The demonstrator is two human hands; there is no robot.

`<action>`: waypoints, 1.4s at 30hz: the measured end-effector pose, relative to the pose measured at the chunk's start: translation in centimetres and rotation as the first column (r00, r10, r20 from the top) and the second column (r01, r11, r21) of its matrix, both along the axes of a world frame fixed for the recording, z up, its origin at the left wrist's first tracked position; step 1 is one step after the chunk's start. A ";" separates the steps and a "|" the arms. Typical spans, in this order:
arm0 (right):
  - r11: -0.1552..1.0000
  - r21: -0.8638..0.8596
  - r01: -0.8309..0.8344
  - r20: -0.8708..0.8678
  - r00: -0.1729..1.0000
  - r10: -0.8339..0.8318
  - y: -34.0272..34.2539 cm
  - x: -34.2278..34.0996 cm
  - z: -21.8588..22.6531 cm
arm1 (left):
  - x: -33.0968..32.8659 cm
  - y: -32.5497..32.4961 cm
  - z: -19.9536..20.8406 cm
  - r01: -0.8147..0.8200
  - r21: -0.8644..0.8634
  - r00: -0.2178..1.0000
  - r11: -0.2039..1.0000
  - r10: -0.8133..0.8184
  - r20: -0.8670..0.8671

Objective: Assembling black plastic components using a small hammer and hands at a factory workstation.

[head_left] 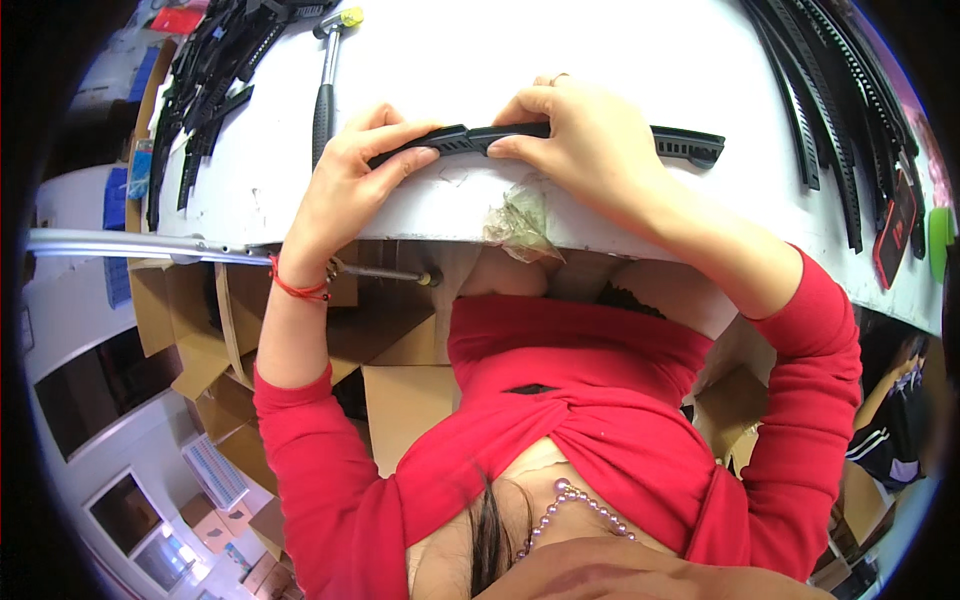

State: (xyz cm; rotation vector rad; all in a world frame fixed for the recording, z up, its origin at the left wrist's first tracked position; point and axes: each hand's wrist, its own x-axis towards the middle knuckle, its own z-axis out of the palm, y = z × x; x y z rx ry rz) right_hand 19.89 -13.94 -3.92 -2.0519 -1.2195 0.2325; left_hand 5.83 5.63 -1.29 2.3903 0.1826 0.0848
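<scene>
Black strip (687, 146), held crosswise over near part of white table (440, 50), right of hammer (324, 110). Pinched between thumb and fingers of left hand (350, 165) at left end, and of right hand (585, 135) farther right. Possible slip or snap at kink (468, 140) between them, if pressed unevenly. Possible snag on crumpled plastic bag (520, 222), if lowered toward near edge.

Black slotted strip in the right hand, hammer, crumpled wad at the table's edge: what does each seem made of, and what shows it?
Black slotted strip: probably moulded plastic, satin, from its even colour and regular slots.
Hammer: shaft apparently polished metal, shining brightly; dull black grip could be rubber or plastic.
Crumpled wad: likely thin, glossy plastic film, see-through with bright creases.
</scene>
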 end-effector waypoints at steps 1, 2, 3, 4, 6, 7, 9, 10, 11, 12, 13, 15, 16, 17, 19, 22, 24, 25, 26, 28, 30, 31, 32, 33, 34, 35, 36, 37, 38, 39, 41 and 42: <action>1.000 -0.002 -0.006 0.003 1.000 0.006 0.4 -0.2 0.0 | 0.1 0.0 0.0 -0.006 -0.002 1.000 1.000 0.006 0.003; 1.000 -0.010 -0.001 -0.004 1.000 0.001 0.7 -0.4 0.0 | 0.2 0.0 0.0 0.030 0.023 0.999 0.999 -0.030 0.023; 1.000 -0.019 0.004 -0.012 1.000 -0.005 1.1 -0.5 0.0 | 0.2 0.0 0.0 0.065 0.048 0.997 0.997 -0.067 0.041; 1.000 -0.020 0.001 -0.010 1.000 -0.001 1.3 -0.6 0.0 | 0.2 0.0 0.1 0.062 0.046 0.997 0.997 -0.064 0.043; 0.999 -0.033 0.017 -0.046 0.999 -0.018 1.7 -0.8 -0.1 | 0.2 -0.1 0.2 0.062 0.062 0.998 0.996 -0.059 -0.037; 0.999 -0.032 0.012 -0.046 0.999 -0.013 1.8 -1.0 0.0 | 0.0 -0.1 0.2 0.057 0.064 0.998 0.996 -0.055 -0.037; 0.999 -0.041 0.034 -0.075 0.997 -0.037 1.9 -1.2 0.1 | -0.6 0.2 0.0 0.073 0.456 0.969 0.887 -0.172 0.179; 0.998 -0.044 0.045 -0.070 0.996 -0.048 1.9 -1.0 -0.1 | -0.7 1.0 -0.1 -0.040 0.324 0.976 0.945 -0.033 0.217; 0.999 -0.034 0.031 -0.024 0.999 -0.032 1.9 -1.2 -0.3 | -1.1 2.3 0.5 -0.195 0.417 0.964 0.888 0.095 0.250; 1.000 -0.024 0.017 0.022 1.000 -0.016 1.8 -1.3 -0.4 | -1.7 3.3 0.2 -0.335 0.485 0.934 0.808 0.216 0.284; 1.000 -0.017 0.017 0.018 1.000 -0.017 1.8 -1.5 -0.3 | -2.7 4.2 -0.4 -0.468 0.545 0.883 0.696 0.335 0.329; 1.000 -0.005 0.014 -0.025 1.000 -0.014 2.0 -1.8 0.2 | -4.9 5.9 -1.4 -0.546 0.321 0.823 0.774 0.568 0.028; 1.000 0.005 0.014 -0.029 0.999 -0.014 2.1 -1.8 0.2 | -5.7 6.2 -1.6 -0.553 0.285 0.825 0.783 0.563 0.055; 1.000 0.005 0.015 -0.036 0.999 -0.015 2.0 -1.6 -0.1 | -5.9 5.4 -0.6 -0.544 0.293 0.830 0.786 0.555 0.054; 0.999 0.012 0.031 -0.053 0.998 -0.030 1.7 -1.4 -0.2 | -7.4 2.7 2.4 -0.624 -0.277 0.778 0.731 0.615 -0.129; 0.996 -0.070 0.052 -0.021 0.998 -0.053 0.9 -0.9 -0.4 | -8.5 -2.9 4.6 -0.567 -0.037 0.808 0.823 0.565 0.168; 0.996 0.018 0.083 -0.064 0.995 -0.082 1.4 -1.5 -1.0 | -11.2 -4.3 4.6 -0.549 0.133 0.788 0.825 0.459 0.410; 0.997 0.022 0.076 -0.072 0.995 -0.075 1.5 -1.6 -0.8 | -12.1 -4.8 4.6 -0.554 0.141 0.788 0.821 0.462 0.406; 0.998 0.011 0.067 -0.088 0.994 -0.066 1.5 -1.7 -0.5 | -12.7 -5.2 4.4 -0.467 0.303 0.863 0.831 0.352 0.363; 0.999 0.000 0.054 -0.101 0.993 -0.054 1.6 -1.6 -0.6 | -12.7 -6.3 4.2 -0.259 0.337 0.966 0.905 0.242 0.094; 0.996 0.054 0.066 -0.017 0.998 -0.065 1.7 -1.5 -1.3 | -12.9 -6.1 4.4 -0.336 0.248 0.942 0.909 0.317 0.113; 0.996 0.051 0.066 -0.018 0.998 -0.066 1.8 -1.6 -1.2 | -13.1 -5.7 4.8 -0.333 0.312 0.940 0.889 0.288 0.185; 0.997 0.058 0.059 -0.031 0.998 -0.058 1.9 -1.6 -1.1 | -13.2 -5.8 5.0 -0.438 0.301 0.884 0.847 0.344 0.318; 0.997 0.065 0.052 -0.043 0.998 -0.049 2.0 -1.6 -1.1 | -14.5 -6.1 4.7 -0.661 -0.154 0.686 0.734 0.675 0.273; 0.996 0.066 0.056 -0.036 0.998 -0.053 2.1 -1.5 -1.4 | -14.5 -6.0 3.9 -0.590 0.078 0.767 0.804 0.527 0.366; 0.993 0.095 0.072 -0.037 0.997 -0.068 2.3 -1.6 -2.0 | -14.2 -5.9 3.6 -0.500 0.312 0.836 0.808 0.355 0.419; 0.988 0.123 0.088 -0.036 0.996 -0.084 2.3 -1.5 -2.3 | -13.9 -6.3 3.7 -0.270 0.342 0.958 0.900 0.215 0.189; 0.988 0.128 0.090 -0.022 0.996 -0.088 2.2 -1.4 -2.0 | -13.8 -7.2 3.2 -0.437 -0.041 0.899 0.899 0.436 -0.032; 0.997 0.052 0.062 -0.016 0.998 -0.061 2.1 -1.3 -1.5 | -13.7 -6.9 3.3 -0.402 -0.008 0.915 0.916 0.402 0.043; 0.999 -0.026 0.038 -0.010 0.999 -0.038 1.9 -1.3 -1.0 | -13.7 -6.2 3.5 -0.367 0.027 0.925 0.930 0.361 0.119; 0.999 0.000 0.032 -0.042 0.999 -0.032 1.6 -1.7 -0.7 | -13.3 -5.1 3.4 -0.524 -0.084 0.828 0.848 0.530 0.185; 1.000 -0.005 0.019 -0.038 0.999 -0.019 1.6 -1.8 -0.7 | -12.7 -4.2 3.4 -0.537 -0.108 0.802 0.837 0.546 0.243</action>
